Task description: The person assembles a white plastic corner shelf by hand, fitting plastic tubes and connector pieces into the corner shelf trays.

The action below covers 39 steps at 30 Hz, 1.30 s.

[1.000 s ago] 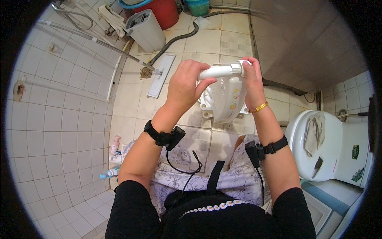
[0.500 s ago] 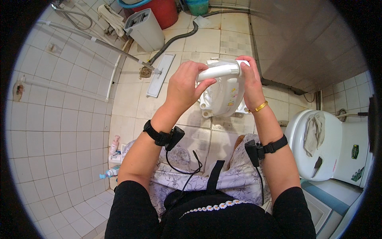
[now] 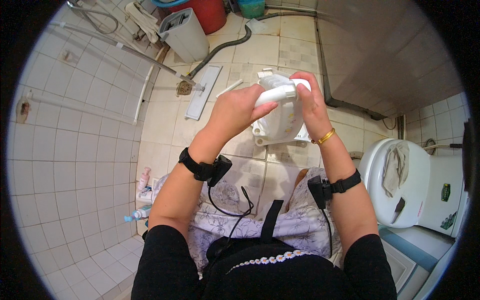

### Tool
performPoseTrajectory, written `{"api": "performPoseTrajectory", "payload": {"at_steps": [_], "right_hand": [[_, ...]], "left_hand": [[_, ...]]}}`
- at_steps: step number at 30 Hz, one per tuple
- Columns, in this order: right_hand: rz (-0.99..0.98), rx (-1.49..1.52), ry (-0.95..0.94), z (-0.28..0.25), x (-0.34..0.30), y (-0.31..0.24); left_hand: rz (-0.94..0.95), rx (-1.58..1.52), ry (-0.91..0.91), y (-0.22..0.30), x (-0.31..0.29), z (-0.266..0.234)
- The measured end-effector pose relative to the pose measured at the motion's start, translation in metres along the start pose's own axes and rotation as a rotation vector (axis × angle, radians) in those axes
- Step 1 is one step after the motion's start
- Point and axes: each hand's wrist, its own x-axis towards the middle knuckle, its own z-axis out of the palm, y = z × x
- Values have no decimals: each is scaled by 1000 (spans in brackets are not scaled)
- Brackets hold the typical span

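My left hand (image 3: 235,110) is closed round the left end of a thick white curved plastic bar (image 3: 276,94). At the bar's other end, my right hand (image 3: 311,102) grips its rounded white end piece, thumb on the near side and fingers over the far side. Below and behind the bar is a white plastic stool-like item (image 3: 272,131) with a small yellow print and round holes at its lower corners. Whether the bar is joined to it I cannot tell. A slim white strip (image 3: 230,88) shows just beyond my left hand.
A flat mop (image 3: 204,95) lies on the tiled floor at the left, near a drain (image 3: 184,88). Beyond it stand a grey-white bucket (image 3: 186,37), a red tub (image 3: 207,17) and a dark hose (image 3: 225,47). A toilet (image 3: 390,175) with a cloth stands at right.
The bar has tilted and shifted slightly down and to the right at its left end. The slim white strip beyond my left hand has come into view. Both hands keep their grip.
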Motion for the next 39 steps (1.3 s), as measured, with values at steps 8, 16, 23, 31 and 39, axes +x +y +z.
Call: {"api": "performPoseTrajectory", "payload": {"at_steps": [8, 16, 23, 31, 39], "right_hand": [[-99, -122, -111, 3, -4, 12], [-85, -92, -76, 8, -7, 12], [-88, -86, -83, 12, -8, 11], [267, 311, 145, -2, 8, -4], [341, 290, 237, -42, 21, 14]], "left_hand": [[-81, -239, -178, -10, -2, -3], [44, 74, -9, 4, -5, 4], [132, 161, 99, -3, -13, 15], [277, 173, 119, -20, -21, 28], [448, 157, -35, -22, -46, 60]]}}
